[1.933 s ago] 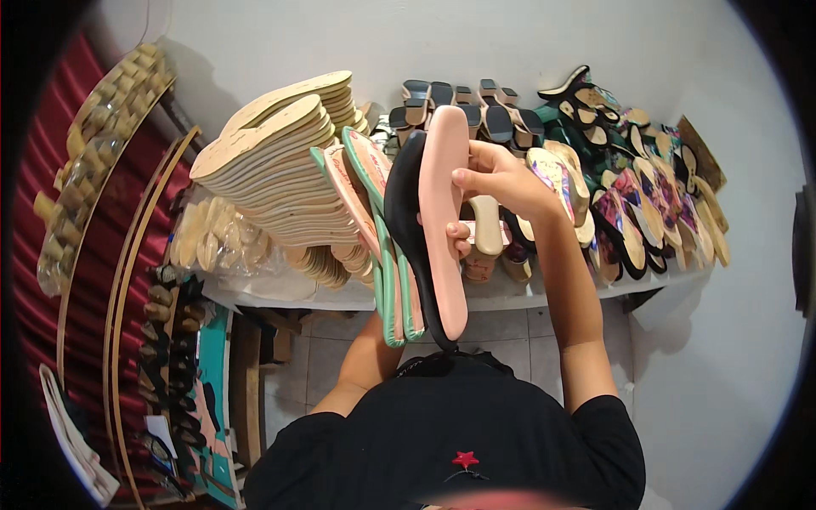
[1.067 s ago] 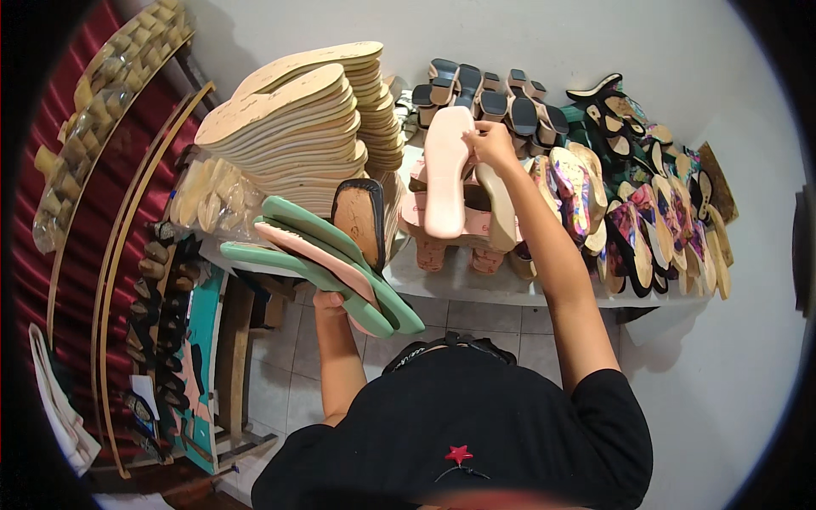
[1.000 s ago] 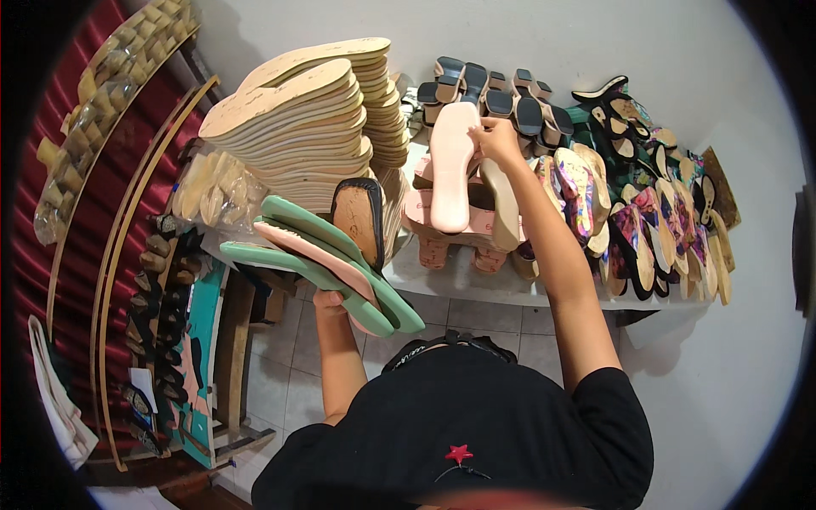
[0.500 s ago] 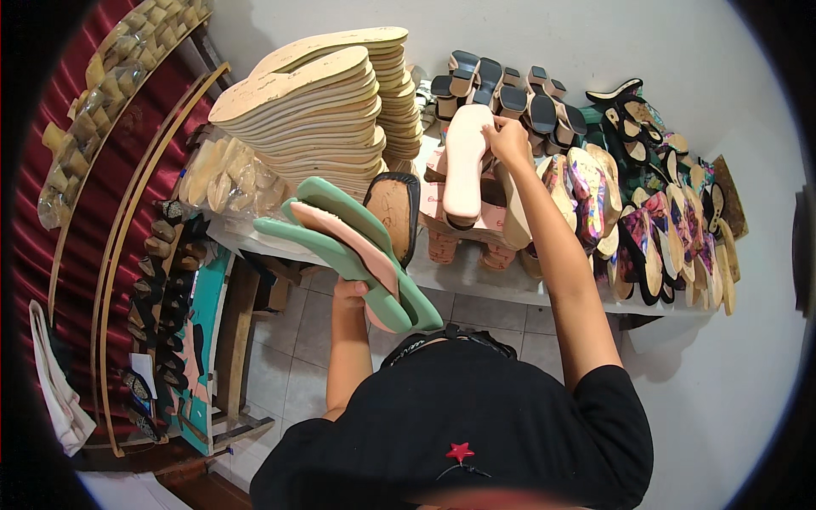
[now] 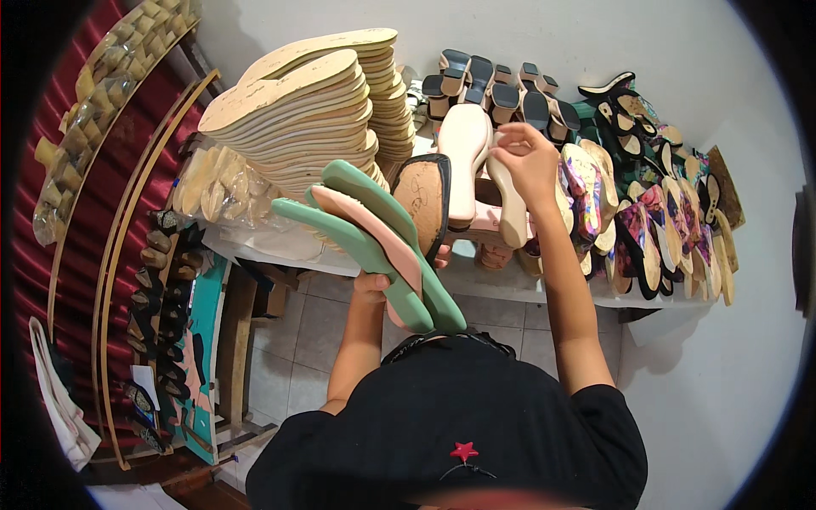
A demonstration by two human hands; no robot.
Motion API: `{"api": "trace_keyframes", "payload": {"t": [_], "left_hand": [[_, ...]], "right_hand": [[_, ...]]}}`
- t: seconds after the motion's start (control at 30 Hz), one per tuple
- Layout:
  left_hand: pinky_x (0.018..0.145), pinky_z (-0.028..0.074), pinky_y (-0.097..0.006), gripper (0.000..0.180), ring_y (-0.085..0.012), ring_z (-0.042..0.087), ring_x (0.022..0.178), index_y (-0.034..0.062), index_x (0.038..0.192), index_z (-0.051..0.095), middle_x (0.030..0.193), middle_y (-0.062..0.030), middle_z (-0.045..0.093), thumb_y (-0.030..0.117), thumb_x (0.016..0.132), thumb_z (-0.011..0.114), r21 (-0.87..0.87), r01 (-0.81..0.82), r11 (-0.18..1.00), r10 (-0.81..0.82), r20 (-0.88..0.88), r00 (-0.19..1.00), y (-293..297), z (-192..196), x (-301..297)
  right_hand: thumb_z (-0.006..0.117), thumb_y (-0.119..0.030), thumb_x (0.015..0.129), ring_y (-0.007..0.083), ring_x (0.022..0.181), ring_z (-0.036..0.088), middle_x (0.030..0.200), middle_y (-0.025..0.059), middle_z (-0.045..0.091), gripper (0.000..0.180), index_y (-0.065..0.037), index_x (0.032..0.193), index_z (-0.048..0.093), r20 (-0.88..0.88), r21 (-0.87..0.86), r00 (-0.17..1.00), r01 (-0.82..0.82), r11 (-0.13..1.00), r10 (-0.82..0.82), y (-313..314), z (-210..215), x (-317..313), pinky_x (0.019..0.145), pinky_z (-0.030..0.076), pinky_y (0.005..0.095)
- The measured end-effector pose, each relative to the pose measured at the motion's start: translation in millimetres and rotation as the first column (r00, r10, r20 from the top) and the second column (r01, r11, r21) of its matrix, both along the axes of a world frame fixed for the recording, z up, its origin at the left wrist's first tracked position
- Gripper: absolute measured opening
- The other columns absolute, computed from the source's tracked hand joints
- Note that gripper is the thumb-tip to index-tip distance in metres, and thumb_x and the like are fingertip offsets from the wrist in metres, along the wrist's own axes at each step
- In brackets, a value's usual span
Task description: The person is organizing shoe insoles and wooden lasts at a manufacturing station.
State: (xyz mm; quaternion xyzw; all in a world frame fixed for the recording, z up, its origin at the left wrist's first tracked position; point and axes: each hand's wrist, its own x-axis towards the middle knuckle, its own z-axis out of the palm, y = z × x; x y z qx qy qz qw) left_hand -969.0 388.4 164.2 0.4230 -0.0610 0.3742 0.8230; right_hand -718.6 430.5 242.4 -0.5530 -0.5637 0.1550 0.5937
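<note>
Loosely, the right hand [image 5: 529, 164] curls beside a pale sole [image 5: 464, 157].

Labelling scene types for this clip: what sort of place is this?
Likely a small shoemaking workshop or stockroom: tall stacks of tan soles, rows of patterned sandals, and green and pink soles in the left hand.

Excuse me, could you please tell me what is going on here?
A person is handling footwear parts at a white table. The left hand holds green soles, a pink sole and a black-edged brown sole together. The right hand is by the upper end of a beige sole; whether it touches it is unclear. A pale pink sole lies beside the beige one.
</note>
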Motion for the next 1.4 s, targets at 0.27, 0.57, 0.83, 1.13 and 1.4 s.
{"api": "trace_keyframes", "payload": {"t": [0.27, 0.57, 0.83, 1.13, 1.4], "left_hand": [[0.083, 0.047, -0.046, 0.077, -0.0414, 0.051, 0.102, 0.0038, 0.126, 0.034, 0.115, -0.0281, 0.046, 0.026, 0.06, 0.066, -0.059, 0.174, 0.983, -0.167, 0.106, 0.98, 1.9, 9.0, 54.9], [0.083, 0.048, -0.041, 0.08, -0.033, 0.052, 0.102, 0.0002, 0.126, 0.032, 0.117, -0.0176, 0.047, 0.03, 0.06, 0.065, -0.139, -0.154, 0.978, 0.158, 0.022, 0.987, -7.2, 45.7, 85.8], [0.075, 0.052, -0.041, 0.071, -0.0315, 0.055, 0.097, -0.0005, 0.126, 0.031, 0.111, -0.018, 0.047, 0.03, 0.069, 0.059, -0.161, -0.362, 0.918, 0.331, -0.189, 0.924, -5.2, 66.7, 50.6], [0.076, 0.05, -0.039, 0.052, -0.0293, 0.059, 0.086, -0.0068, 0.114, 0.041, 0.1, -0.0216, 0.054, 0.028, 0.076, 0.048, -0.283, -0.35, 0.893, 0.318, -0.152, 0.936, -0.3, 52.1, 52.5], [0.077, 0.05, -0.036, 0.049, -0.0267, 0.058, 0.088, -0.0068, 0.114, 0.041, 0.099, -0.0219, 0.055, 0.03, 0.081, 0.044, -0.236, -0.289, 0.928, 0.257, -0.158, 0.953, -2.0, 48.6, 55.9]], "right_hand": [[0.059, -0.008, 0.079, 0.0182, 0.105, 0.052, 0.112, 0.0071, 0.056, 0.044, -0.002, 0.121, 0.046, -0.421, -0.059, 0.679, -0.682, 0.729, 0.602, -36.2, -7.6, 3.6, 0.089, 0.041, 0.0304], [0.062, -0.008, 0.077, 0.0194, 0.083, 0.058, 0.091, 0.0071, 0.056, 0.027, -0.005, 0.101, 0.049, -0.576, 0.291, 0.408, -0.707, 0.644, 0.708, -27.7, -4.7, 29.8, 0.075, 0.048, 0.0326], [0.06, -0.011, 0.08, 0.0127, 0.079, 0.06, 0.095, 0.0066, 0.061, 0.033, 0.003, 0.109, 0.053, -0.337, -0.233, 0.934, -0.209, 0.95, 0.123, 6.8, 25.0, 94.6, 0.065, 0.051, 0.0262], [0.069, -0.018, 0.07, 0.0205, 0.07, 0.064, 0.082, 0.0175, 0.064, 0.037, 0.003, 0.099, 0.061, 0.184, -0.554, 0.982, 0.13, 0.822, -0.031, 79.1, -42.6, 122.1, 0.058, 0.049, 0.0302], [0.069, -0.02, 0.07, 0.0242, 0.078, 0.064, 0.089, 0.0175, 0.064, 0.035, -0.003, 0.1, 0.063, 0.226, -0.626, 0.973, 0.185, 0.757, -0.051, 82.0, -55.8, 109.6, 0.07, 0.05, 0.0329]]}}
